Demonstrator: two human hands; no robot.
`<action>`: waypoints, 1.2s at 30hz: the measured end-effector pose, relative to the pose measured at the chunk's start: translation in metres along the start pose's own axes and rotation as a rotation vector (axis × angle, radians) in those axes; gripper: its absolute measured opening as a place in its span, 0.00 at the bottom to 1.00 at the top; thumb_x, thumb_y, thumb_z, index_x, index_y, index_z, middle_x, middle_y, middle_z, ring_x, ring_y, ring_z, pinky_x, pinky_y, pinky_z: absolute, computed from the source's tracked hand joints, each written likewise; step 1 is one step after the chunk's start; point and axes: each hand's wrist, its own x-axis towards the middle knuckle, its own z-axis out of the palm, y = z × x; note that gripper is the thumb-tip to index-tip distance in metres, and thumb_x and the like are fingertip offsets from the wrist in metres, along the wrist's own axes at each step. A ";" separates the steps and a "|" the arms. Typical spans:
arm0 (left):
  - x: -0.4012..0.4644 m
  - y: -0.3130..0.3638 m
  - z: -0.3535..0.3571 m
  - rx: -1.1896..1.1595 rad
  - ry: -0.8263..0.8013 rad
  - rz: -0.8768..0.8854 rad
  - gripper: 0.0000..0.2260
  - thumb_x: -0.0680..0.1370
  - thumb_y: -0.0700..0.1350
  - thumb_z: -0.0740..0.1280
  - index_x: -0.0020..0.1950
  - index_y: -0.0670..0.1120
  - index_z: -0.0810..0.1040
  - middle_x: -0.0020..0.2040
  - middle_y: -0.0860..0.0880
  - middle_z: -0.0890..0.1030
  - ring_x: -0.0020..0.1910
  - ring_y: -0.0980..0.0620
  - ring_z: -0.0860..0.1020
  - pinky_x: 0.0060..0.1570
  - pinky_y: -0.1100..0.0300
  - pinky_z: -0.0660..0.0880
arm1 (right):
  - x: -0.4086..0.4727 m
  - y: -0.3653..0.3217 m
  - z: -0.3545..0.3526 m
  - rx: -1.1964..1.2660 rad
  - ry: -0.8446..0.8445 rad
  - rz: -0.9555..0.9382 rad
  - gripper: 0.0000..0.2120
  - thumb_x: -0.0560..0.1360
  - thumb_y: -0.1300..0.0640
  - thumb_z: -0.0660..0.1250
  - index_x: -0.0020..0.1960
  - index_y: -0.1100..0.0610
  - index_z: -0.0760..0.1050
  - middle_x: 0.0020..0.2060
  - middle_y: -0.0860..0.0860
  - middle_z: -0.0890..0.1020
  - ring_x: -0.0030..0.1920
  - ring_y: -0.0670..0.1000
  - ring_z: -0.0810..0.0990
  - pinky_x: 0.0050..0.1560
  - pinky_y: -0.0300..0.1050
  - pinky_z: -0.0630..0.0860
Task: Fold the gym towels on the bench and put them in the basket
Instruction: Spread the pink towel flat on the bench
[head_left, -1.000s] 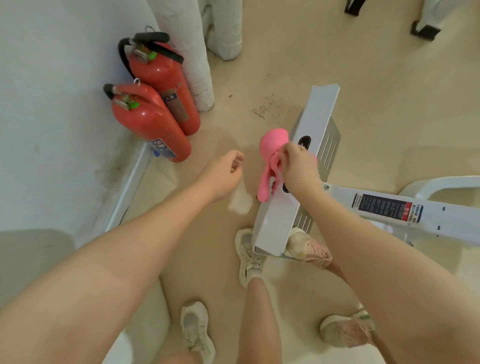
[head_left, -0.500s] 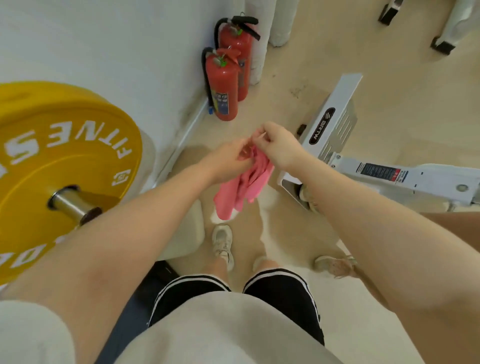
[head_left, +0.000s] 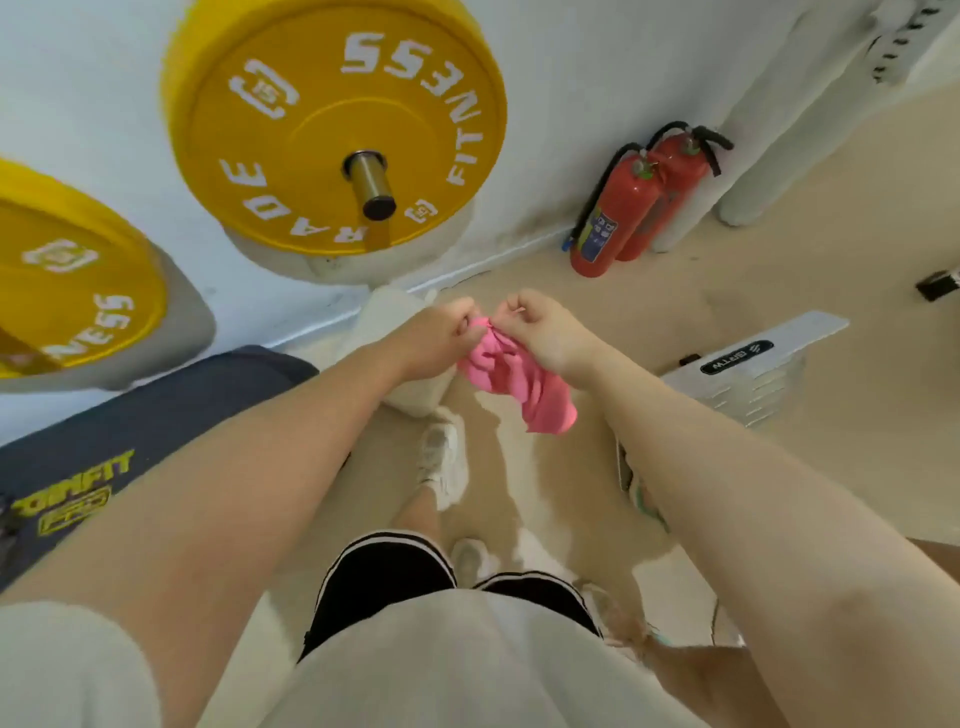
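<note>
A small pink towel (head_left: 519, 379) hangs bunched in the air in front of me, above the beige floor. My left hand (head_left: 441, 338) and my right hand (head_left: 540, 332) both pinch its top edge, close together, and the cloth droops down to the right. A dark padded bench (head_left: 130, 415) with yellow lettering lies at the lower left, apart from the towel. No basket is in view.
Two yellow weight plates (head_left: 332, 119) on a bar jut out at the upper left. Two red fire extinguishers (head_left: 618, 208) stand against the white wall. A white machine base (head_left: 753, 364) lies on the floor at right. Another person's leg and shoe (head_left: 639, 493) show by my right arm.
My view has swung left, bringing the weight plates and bench into sight. The left hand joined the right on the towel, and both now hold its top edge.
</note>
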 end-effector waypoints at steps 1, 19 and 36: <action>-0.022 -0.010 -0.003 -0.029 0.044 -0.037 0.09 0.80 0.44 0.57 0.40 0.46 0.68 0.36 0.48 0.72 0.36 0.51 0.69 0.36 0.63 0.66 | -0.007 -0.006 0.015 -0.034 -0.031 -0.025 0.06 0.77 0.56 0.65 0.43 0.55 0.71 0.35 0.49 0.76 0.36 0.45 0.73 0.41 0.39 0.71; -0.424 -0.216 -0.043 -0.038 0.563 -0.433 0.17 0.65 0.60 0.62 0.29 0.49 0.62 0.27 0.52 0.63 0.30 0.52 0.63 0.30 0.66 0.61 | -0.099 -0.103 0.362 -0.711 -0.271 -0.599 0.05 0.76 0.59 0.61 0.46 0.59 0.74 0.43 0.55 0.80 0.44 0.56 0.75 0.43 0.47 0.70; -0.553 -0.435 -0.106 -0.554 0.904 -0.447 0.07 0.79 0.39 0.60 0.41 0.42 0.73 0.31 0.50 0.69 0.32 0.55 0.67 0.35 0.65 0.63 | -0.100 -0.129 0.588 -0.747 0.152 -0.303 0.11 0.79 0.59 0.53 0.54 0.63 0.71 0.43 0.60 0.78 0.39 0.57 0.70 0.41 0.52 0.69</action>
